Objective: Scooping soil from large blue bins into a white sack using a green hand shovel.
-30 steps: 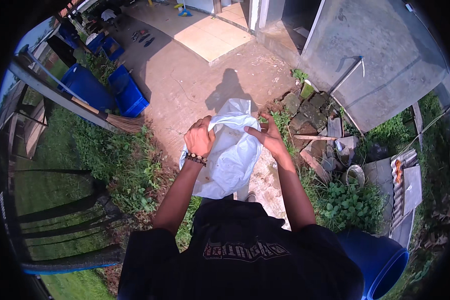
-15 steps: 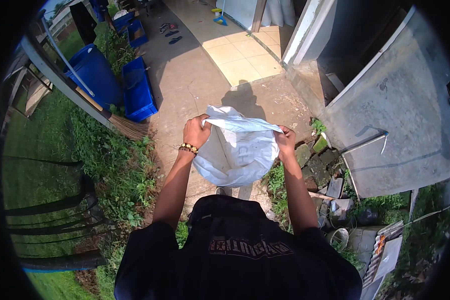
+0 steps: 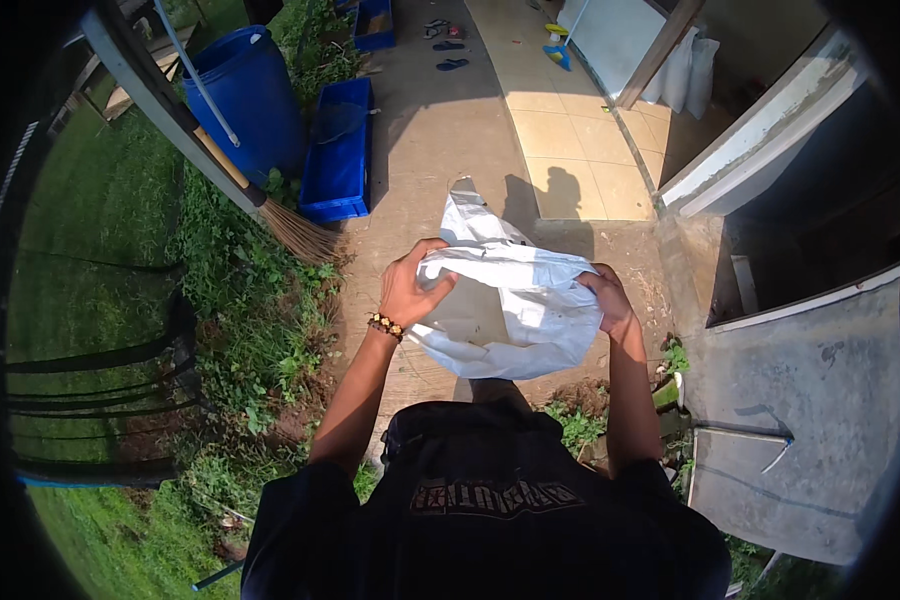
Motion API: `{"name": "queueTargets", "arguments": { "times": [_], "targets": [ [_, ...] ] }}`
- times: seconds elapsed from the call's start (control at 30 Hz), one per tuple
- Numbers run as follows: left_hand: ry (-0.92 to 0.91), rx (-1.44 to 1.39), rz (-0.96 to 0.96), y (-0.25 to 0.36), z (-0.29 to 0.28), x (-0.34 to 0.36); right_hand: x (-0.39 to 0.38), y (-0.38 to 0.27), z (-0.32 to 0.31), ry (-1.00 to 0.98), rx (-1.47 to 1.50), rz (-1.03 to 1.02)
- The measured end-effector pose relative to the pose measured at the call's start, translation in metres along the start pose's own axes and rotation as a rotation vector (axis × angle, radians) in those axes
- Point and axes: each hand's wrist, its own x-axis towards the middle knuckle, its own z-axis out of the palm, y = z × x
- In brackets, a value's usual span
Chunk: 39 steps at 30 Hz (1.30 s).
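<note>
At frame centre, a limp white plastic sack [image 3: 532, 302] is held spread, pinched by right hand [image 3: 610, 297], loosely straddled by parted-fingered left hand [image 3: 407, 290]; even tension seems required.

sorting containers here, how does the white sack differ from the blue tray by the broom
The sack is white, while the tray is blue.
The sack is soft and creased; the tray looks stiff, with straight sides.
The sack is held up, the right hand gripping its rim and the left hand at its other side; the tray rests on the ground.
Both are open, with part of the inside showing.
</note>
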Motion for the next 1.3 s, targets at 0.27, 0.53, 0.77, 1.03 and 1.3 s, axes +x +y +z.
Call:
{"name": "queueTargets", "arguments": {
  "times": [0.27,0.53,0.77,1.03,1.3],
  "targets": [
    [-0.026,0.156,-0.299,-0.109,0.106,0.11,0.202,0.02,0.012,-0.101,-0.043,0.05],
    [0.334,0.205,-0.492,-0.161,0.138,0.227,0.341,-0.027,0.026,0.127,-0.659,-0.269],
    [0.191,0.083,-0.692,-0.264,0.118,0.361,0.526,-0.043,0.021,0.008,-0.188,-0.013],
    [0.115,-0.622,-0.652,-0.355,0.052,0.563,0.726,-0.194,0.029,-0.38,-0.375,0.33],
    [-0.002,0.792,0.005,-0.317,0.077,0.781,0.888,-0.288,0.082,-0.449,0.015,0.486]
  ]
}}
